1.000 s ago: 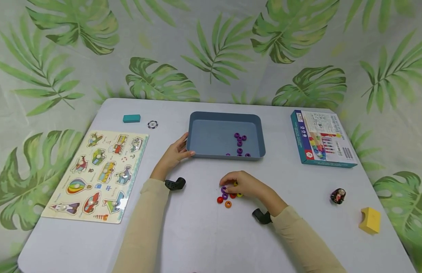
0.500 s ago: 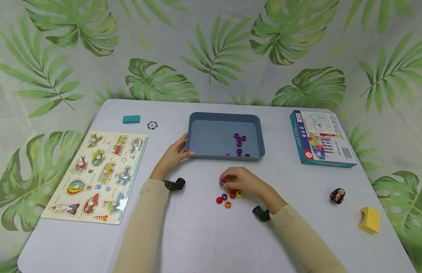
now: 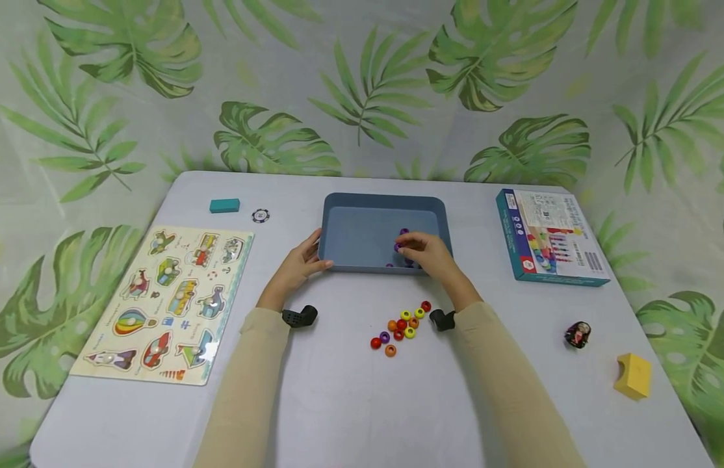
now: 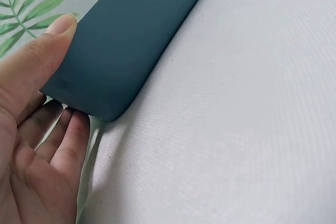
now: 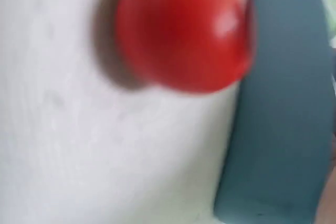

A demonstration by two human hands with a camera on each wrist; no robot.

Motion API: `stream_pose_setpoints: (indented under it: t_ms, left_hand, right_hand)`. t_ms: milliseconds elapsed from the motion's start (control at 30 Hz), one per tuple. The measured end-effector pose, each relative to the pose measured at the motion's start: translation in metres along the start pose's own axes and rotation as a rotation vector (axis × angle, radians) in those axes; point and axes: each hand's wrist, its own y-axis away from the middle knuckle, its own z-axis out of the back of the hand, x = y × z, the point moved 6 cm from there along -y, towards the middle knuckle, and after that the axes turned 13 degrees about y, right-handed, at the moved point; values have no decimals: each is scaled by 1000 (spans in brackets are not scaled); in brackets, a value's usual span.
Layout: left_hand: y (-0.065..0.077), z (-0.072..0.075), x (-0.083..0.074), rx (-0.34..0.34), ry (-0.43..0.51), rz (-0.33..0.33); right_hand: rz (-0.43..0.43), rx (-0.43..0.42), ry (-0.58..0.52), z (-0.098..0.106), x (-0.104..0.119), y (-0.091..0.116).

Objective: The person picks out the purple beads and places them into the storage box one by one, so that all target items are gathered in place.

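A blue-grey tray [image 3: 362, 234] lies on the table, several purple beads [image 3: 404, 231] inside it. My left hand [image 3: 297, 270] holds its near left corner; in the left wrist view the thumb [image 4: 63, 27] lies on the tray wall [image 4: 123, 45], fingers against the side. Over the tray's right part, my right hand [image 3: 435, 257] pinches a purple bead [image 3: 398, 247] between thumb and fingertips. On the table in front lie loose yellow beads [image 3: 410, 333], red beads [image 3: 376, 343], orange beads [image 3: 390, 351] and one purple bead [image 3: 385, 337]. A red bead [image 5: 181, 30] looms large in the right wrist view.
At left lies a picture puzzle board [image 3: 169, 302], with a teal block [image 3: 224, 206] and a poker chip [image 3: 260, 216] beyond it. A toy box [image 3: 552, 235] lies at right. Nearer stand a small dark figure [image 3: 578, 335] and a yellow block [image 3: 633, 376].
My right hand has picked a purple bead from the loose beads and moved it forward over the tray. The left hand stays at the tray corner.
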Motion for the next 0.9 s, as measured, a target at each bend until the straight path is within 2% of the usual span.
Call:
stream_pose_setpoints:
  t_ms: [300,633,767,900]
  left_hand:
    - [0,1,1,-10,-6,1]
    - [-1,1,2,-3,21,3]
    - [-1,0,2,1,18,3]
    - [0,-1,0,-2,13,7]
  right_hand:
    - [-53,73,172,-6,-17,-15]
    - [-110,86,244,-5,-17,-15]
    - [-45,59,182,0,2,-5]
    - [104,76,117,-3,28,15]
